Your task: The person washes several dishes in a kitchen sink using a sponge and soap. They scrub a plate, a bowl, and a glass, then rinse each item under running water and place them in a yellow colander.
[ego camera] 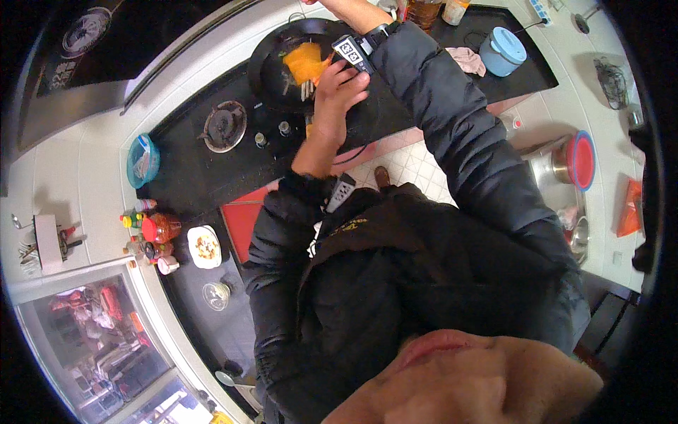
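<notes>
My left hand point(336, 98) is over the near right rim of a black wok point(263, 85), its fingers loosely bent. An orange-yellow flat piece point(303, 59) shows in the wok beside the fingertips. Pale thin strips point(306, 91) are below it, close to my hand. Whether my fingers grip the piece is hidden. My right forearm point(360, 15) reaches across the wok's far right side. Only a sliver of my right hand point(309, 1) shows at the top edge, so what it holds is out of sight.
A bare gas burner point(224, 126) and knobs point(284, 128) are left of the wok. Sauce bottles and jars point(159, 228), a white plate of food point(204, 247) and a glass bowl point(216, 296) line the left counter. A blue lidded pot point(503, 52) and cloth point(466, 60) sit right.
</notes>
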Motion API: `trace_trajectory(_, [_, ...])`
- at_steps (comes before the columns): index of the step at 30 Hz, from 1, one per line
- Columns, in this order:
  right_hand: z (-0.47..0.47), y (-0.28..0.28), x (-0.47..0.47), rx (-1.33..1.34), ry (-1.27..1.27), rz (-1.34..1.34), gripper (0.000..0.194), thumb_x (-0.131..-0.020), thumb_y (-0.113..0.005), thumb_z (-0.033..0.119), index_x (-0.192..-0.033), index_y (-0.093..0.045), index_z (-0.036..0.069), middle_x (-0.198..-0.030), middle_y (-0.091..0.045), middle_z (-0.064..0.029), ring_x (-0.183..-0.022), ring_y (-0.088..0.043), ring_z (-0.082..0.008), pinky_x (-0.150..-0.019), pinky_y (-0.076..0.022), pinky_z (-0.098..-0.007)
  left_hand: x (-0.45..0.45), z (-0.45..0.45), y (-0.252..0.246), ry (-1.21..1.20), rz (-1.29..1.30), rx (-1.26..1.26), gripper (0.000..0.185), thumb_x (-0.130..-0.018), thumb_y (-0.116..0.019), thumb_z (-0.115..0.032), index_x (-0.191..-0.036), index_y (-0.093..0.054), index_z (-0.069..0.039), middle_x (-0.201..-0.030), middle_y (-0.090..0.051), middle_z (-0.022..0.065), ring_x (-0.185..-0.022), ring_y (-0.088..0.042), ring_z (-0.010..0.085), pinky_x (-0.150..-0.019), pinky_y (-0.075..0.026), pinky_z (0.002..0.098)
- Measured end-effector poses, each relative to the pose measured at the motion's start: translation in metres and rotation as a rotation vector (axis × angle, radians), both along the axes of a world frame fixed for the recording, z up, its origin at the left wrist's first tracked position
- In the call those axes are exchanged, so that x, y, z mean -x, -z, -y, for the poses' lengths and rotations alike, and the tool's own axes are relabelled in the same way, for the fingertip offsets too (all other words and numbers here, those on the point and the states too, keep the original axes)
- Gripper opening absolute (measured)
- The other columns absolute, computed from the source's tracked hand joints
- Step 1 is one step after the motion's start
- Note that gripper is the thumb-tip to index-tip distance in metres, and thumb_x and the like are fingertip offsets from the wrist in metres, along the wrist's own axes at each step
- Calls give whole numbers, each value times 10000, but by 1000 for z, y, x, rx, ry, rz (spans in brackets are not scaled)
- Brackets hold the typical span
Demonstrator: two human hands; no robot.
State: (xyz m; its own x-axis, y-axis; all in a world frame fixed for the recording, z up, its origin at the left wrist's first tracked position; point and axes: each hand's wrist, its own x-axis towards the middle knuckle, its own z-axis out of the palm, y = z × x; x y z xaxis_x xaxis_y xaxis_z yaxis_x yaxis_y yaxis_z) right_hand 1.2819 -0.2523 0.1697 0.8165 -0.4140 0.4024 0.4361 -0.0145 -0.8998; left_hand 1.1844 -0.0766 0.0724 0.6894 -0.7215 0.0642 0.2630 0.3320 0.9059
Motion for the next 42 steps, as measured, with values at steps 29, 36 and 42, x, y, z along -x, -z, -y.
trace_trajectory(29, [128, -23, 160, 1714, 997, -48, 130, -846, -512, 137, -831, -622, 69, -882, -663, -145, -906, -624, -318, -787, -476, -429, 277, 54, -59, 53, 1107, -159, 233, -743, -531, -89, -570, -441, 39, -612, -496, 281, -541, -515, 431, -511, -372, 504])
trace_trajectory(36, [129, 15, 195, 2027, 774, 130, 136, -788, -539, 188, -780, -631, 88, -769, -631, -75, -864, -596, -237, -797, -452, -369, 323, 50, -102, 319, 1373, 181, 178, -760, -546, -97, -588, -504, -77, -566, -532, 148, -509, -546, 313, -492, -428, 403])
trace_trajectory(42, [110, 7, 201, 1873, 814, 72, 147, -797, -538, 161, -770, -657, 79, -783, -650, -104, -855, -611, -262, -867, -427, -435, 244, 85, -90, -256, 1144, -171, 244, -826, -598, -159, -1004, -561, 4, -1009, -563, 174, -897, -580, 286, -805, -470, 389])
